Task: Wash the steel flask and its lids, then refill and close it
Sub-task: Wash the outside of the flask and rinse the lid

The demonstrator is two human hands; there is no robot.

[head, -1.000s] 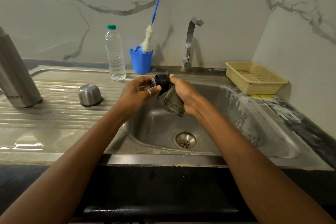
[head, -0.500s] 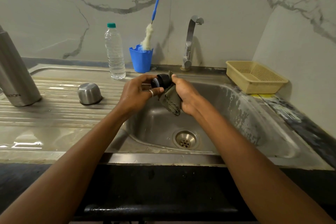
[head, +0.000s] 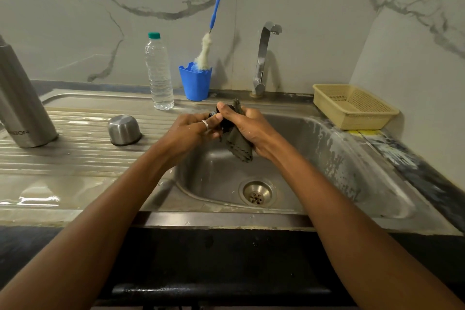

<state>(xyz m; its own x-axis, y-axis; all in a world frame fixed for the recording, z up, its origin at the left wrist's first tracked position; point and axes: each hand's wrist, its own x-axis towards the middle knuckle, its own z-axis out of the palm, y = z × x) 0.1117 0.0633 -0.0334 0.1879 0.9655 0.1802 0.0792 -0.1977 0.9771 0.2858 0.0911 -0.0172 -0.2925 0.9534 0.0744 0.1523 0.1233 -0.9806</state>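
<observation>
Steel flask [head: 22, 98]: stands on the ribbed drainboard [head: 75, 158] of the bench, far left, well apart from both hands. Long axis near vertical w/ a slight lean, mouth end up. Top & left side cut off by frame edge.
Flask writing: "LTON" legible near the base; the letters before it curve out of sight.
Steel cap [head: 124, 129]: dome up, rim down on drainboard, btwn flask & sink [head: 327, 158].
Black inner lid [head: 224, 122]: held over the sink's back-left part. Mostly hidden by fingers & cloth. A small light-rimmed end pokes out to the left, so axis looks approx left-right; can't tell more.
Left hand [head: 191, 131]: fingers curled, pinching the lid's left end; ring [head: 205, 124] on one finger.
Right hand [head: 251, 128]: wrapped round dark grey cloth [head: 237, 146] & lid, thumb on top; cloth tail hangs toward the basin.
Water bottle [head: 159, 73]: clear, green cap, upright at back of drainboard.
Blue cup [head: 195, 83]: holds brush [head: 205, 50], handle leaning on wall.
Basket [head: 352, 106]: beige, right of tap [head: 263, 58].
</observation>
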